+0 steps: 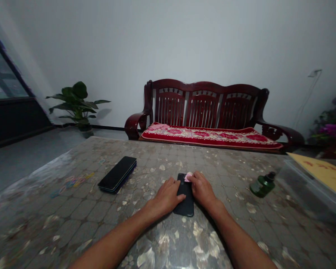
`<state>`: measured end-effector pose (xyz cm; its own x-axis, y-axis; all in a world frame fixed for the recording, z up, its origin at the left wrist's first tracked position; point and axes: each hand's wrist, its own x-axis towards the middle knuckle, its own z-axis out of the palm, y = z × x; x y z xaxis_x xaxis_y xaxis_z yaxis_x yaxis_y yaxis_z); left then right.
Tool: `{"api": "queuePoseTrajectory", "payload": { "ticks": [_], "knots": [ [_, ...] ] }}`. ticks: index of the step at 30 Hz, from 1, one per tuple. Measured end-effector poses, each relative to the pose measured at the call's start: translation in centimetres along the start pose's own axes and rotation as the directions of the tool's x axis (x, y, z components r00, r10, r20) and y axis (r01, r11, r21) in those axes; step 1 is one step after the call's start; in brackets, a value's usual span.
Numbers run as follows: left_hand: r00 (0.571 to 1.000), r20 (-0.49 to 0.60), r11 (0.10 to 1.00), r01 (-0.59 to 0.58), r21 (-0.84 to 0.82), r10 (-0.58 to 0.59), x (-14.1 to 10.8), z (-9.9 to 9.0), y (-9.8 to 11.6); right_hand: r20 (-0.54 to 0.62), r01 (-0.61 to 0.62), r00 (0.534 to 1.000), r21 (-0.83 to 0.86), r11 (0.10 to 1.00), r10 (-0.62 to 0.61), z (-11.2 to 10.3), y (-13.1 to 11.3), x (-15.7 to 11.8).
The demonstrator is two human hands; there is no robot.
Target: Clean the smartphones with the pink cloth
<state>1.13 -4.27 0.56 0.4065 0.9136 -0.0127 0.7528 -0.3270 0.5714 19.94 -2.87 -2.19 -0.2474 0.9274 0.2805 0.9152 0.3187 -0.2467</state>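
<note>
A dark smartphone (pixel 185 203) lies flat on the patterned tablecloth in front of me. My left hand (pixel 168 194) grips its left side, the thumb resting on the phone's surface and the fingers along the edge. My right hand (pixel 201 188) pinches a small pink cloth (pixel 188 177) against the phone's upper right corner. Part of the cloth is hidden under my right fingers. To the left, a stack of dark phones (pixel 119 173) lies on the table, apart from both hands.
Several colourful rubber bands (pixel 74 182) lie at the left. On the right stand a green spray bottle (pixel 263 185) and a clear plastic box (pixel 305 194) with a yellow sheet (pixel 322 170) on top. A wooden bench (pixel 204 87) stands beyond the table (pixel 100 231).
</note>
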Motion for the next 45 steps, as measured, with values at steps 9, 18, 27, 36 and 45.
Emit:
{"api": "queuePoseTrajectory", "payload": {
  "ticks": [9, 18, 27, 36, 45],
  "knots": [
    [0.974, 0.131, 0.979, -0.167, -0.12, 0.182, -3.3, 0.9, -2.8, 0.056, -0.002, 0.998, 0.063, 0.998, -0.002, -0.7, 0.3, 0.2],
    [0.935, 0.062, 0.927, -0.336, -0.165, 0.35, -2.7, 1.2, -4.3, 0.128, 0.016, 0.992, -0.029, 0.999, -0.012, -1.1, -0.4, 0.6],
    [0.914, 0.066, 0.916, -0.395, -0.067, 0.399, -2.6, 1.1, -3.9, 0.177, 0.049, 0.983, -0.07, 0.996, -0.036, -1.6, -0.9, 0.9],
    [0.886, 0.017, 0.886, -0.464, 0.023, 0.464, -2.6, 1.5, -4.3, 0.171, 0.027, 0.985, -0.121, 0.992, -0.006, -1.5, -1.2, 1.5],
    [0.891, 0.022, 0.891, -0.454, 0.021, 0.453, -2.6, 1.3, -4.0, 0.141, 0.059, 0.989, -0.109, 0.992, -0.044, -1.3, -1.0, 1.7]
  ]
}}
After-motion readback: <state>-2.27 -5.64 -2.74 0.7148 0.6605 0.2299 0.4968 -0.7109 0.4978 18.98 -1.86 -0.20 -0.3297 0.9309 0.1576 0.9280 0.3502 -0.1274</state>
